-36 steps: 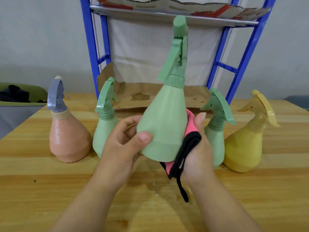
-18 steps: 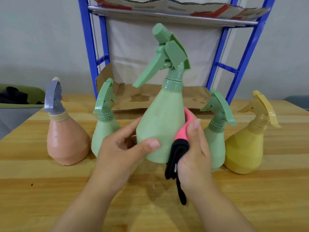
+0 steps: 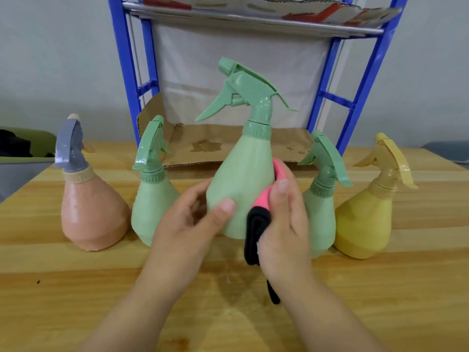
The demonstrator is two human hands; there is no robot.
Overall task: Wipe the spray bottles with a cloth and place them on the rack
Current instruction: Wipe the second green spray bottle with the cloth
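On my feed, a peach bottle (image 3: 94, 214) with a grey sprayer stands far left on the wooden table (image 3: 76, 288), with a small green bottle (image 3: 152, 204) just beside it. Next, the left hand (image 3: 187, 224) grips the lower body of a large green bottle (image 3: 241, 179), fingers (image 3: 195, 191) curled behind it and thumb across the front. This bottle is upright at centre, in front of the blue rack (image 3: 124, 72), nozzle pointing left. I cannot tell whether its base touches the table. A folded pink and black cloth (image 3: 256, 222) is pressed to its right side by the right hand (image 3: 284, 224), which is curled round the cloth. Beyond stand another green bottle (image 3: 319, 217) and, far right, a yellow bottle (image 3: 363, 219).
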